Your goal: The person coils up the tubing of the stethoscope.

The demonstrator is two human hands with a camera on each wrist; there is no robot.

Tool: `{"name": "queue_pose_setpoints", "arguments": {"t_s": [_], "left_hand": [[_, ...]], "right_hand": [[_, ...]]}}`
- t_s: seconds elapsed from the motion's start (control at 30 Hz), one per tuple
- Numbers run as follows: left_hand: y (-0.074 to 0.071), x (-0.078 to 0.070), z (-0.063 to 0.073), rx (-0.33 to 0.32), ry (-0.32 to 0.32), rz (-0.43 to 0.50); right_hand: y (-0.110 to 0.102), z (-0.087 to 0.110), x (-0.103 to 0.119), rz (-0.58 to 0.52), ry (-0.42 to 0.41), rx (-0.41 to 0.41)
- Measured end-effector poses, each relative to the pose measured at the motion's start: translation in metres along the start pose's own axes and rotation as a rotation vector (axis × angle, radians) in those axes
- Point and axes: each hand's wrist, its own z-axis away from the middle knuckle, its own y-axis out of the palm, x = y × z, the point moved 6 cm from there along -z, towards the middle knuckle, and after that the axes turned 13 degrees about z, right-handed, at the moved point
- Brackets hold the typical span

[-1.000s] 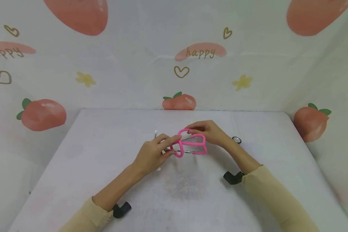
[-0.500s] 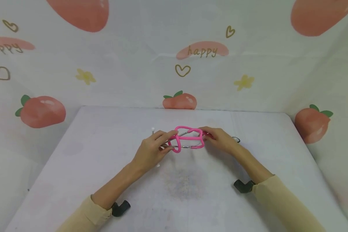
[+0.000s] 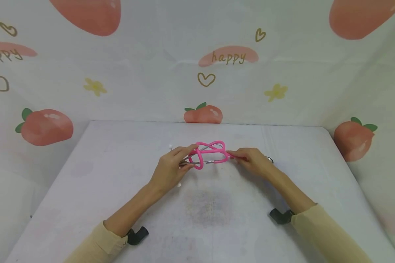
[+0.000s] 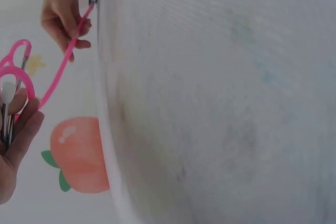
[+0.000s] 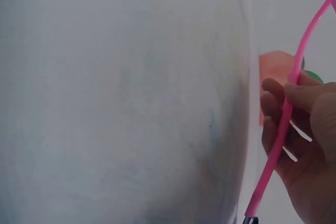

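Note:
A stethoscope with pink tubing [image 3: 202, 160] is held folded in loops above the table. My left hand [image 3: 168, 170] grips the bundle at its left end, around the metal ear tubes [image 3: 209, 162]. One white ear tip [image 3: 170, 146] sticks up behind that hand, and in the left wrist view an ear tip [image 4: 7, 92] shows by the fingers. To the right, my right hand [image 3: 253, 160] pinches the loose length of tube [image 5: 283, 124] between thumb and fingers. The round chest piece [image 3: 270, 159] peeks out behind the right wrist, mostly hidden.
The white table [image 3: 118, 204] spreads beneath both hands, with a darker smudge in its middle. A pale curtain [image 3: 151, 73] with peach prints stands along its back edge. Black angled mounts [image 3: 137, 236] sit at both sleeve cuffs.
My right hand has let go of the looped tubing and slid right, now pinching the loose tube. The left hand has kept its grip, shifting slightly left and away from the viewer with the bundle.

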Motion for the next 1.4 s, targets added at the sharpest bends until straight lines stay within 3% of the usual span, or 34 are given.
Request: {"name": "queue_pose_setpoints", "arguments": {"t_s": [0.23,0.43,0.63,0.8,0.97,1.17,1.4], "left_hand": [[-0.003,0.009,-0.001,-0.031,-0.073,-0.018],[-0.006,0.018,-0.003,-0.073,-0.135,0.036],[-0.006,0.021,-0.001,-0.088,-0.126,0.021],[-0.005,0.024,-0.001,-0.086,-0.139,0.012],[-0.003,0.025,-0.001,-0.072,-0.161,-0.015],[-0.001,0.024,0.0,-0.041,-0.136,-0.062],[0.004,0.023,0.0,-0.016,-0.135,-0.089]], "right_hand": [[-0.003,0.008,0.003,0.014,-0.032,-0.072],[-0.004,0.014,0.013,0.005,-0.139,-0.119],[0.0,0.015,0.025,-0.035,-0.237,-0.11],[0.001,0.015,0.034,-0.085,-0.271,-0.095],[0.0,0.016,0.037,-0.105,-0.305,-0.129],[-0.005,0.016,0.041,-0.121,-0.336,-0.171],[-0.005,0.016,0.046,-0.145,-0.321,-0.065]]}}
